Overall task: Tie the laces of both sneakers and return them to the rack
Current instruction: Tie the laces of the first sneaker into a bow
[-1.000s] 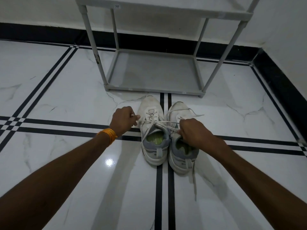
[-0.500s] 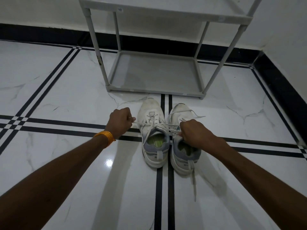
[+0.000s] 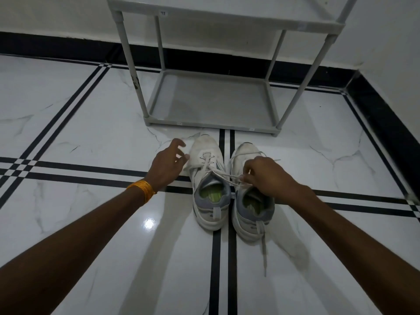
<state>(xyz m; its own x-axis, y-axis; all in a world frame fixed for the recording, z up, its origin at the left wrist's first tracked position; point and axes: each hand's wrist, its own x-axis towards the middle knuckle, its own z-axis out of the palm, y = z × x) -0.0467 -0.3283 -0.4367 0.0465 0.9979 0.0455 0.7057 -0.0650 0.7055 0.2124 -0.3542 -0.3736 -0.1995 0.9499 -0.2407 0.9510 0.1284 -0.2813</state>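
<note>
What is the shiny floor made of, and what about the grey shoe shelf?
The floor looks like polished marble or marble-look tile: white with grey veins, black inlay stripes, and a bright light reflection. The rack seems to be matte grey plastic or painted metal tubing with push-fit corner joints; which one cannot be told.

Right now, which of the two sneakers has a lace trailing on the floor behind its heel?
The right sneaker: its lace trails past the heel; the left sneaker has none there.
</note>
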